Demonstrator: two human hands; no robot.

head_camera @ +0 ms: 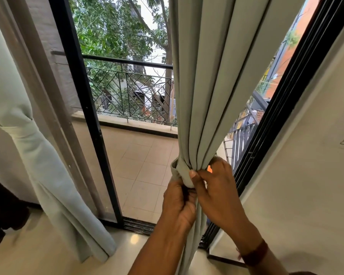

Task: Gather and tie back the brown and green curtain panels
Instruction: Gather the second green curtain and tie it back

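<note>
Wearing a dark red wristband (255, 253) on the right wrist, nearest the lens. Gripping the gathered green curtain panel (207, 86) with the left hand (179, 205), fingers curled round the bunched cloth just under the knot (184, 175). Pinching the rolled fold of that knot between thumb and forefinger of the right hand (218, 185), remaining fingers bent behind the cloth. Hanging from above the top edge of view, pleated and narrowed down to the knot, near the right side of the doorway, tail dropping between both forearms and out of view. Further left, beside the door track (139, 226), a second pale green panel (54, 175), already cinched by a band of the same cloth (14, 126), lower end flaring out over the glossy indoor floor. Beyond the black door frame (83, 96), a beige-tiled balcony floor (143, 165), then a black metal railing (131, 90) with diagonal bars, then leafy trees (111, 26) and buildings.
</note>
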